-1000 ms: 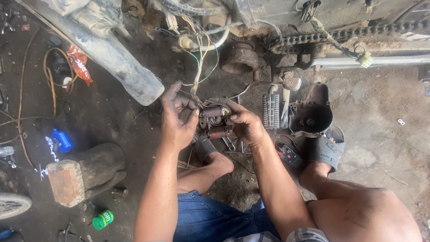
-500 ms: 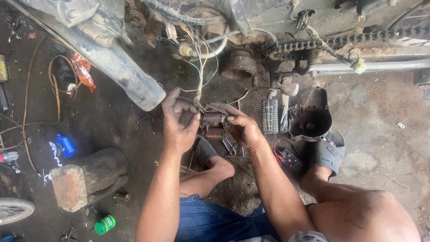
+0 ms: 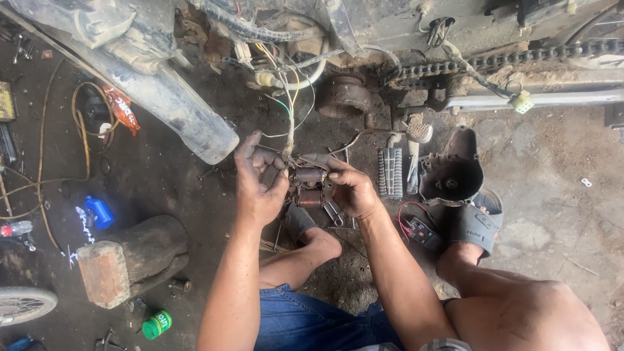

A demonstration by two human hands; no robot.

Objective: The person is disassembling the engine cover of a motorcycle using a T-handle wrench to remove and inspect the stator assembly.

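copper coil part (image 3: 311, 186) sits between both hands, left hand (image 3: 260, 185) and right hand (image 3: 351, 188) fingers clamped on it, wires (image 3: 288, 123) above.

Only one view here, the head cam, so I've got nothing to cross-check it against. It looks almost straight down from above the person's own knees and forearms onto a dirty workshop floor (image 3: 559, 195). It sits pretty close, with the left hand (image 3: 260, 185) and right hand (image 3: 351, 188) near the middle of frame. The top edge faces the underside of a motorbike (image 3: 403, 26), I think, with its drive chain (image 3: 494, 62) running along it.
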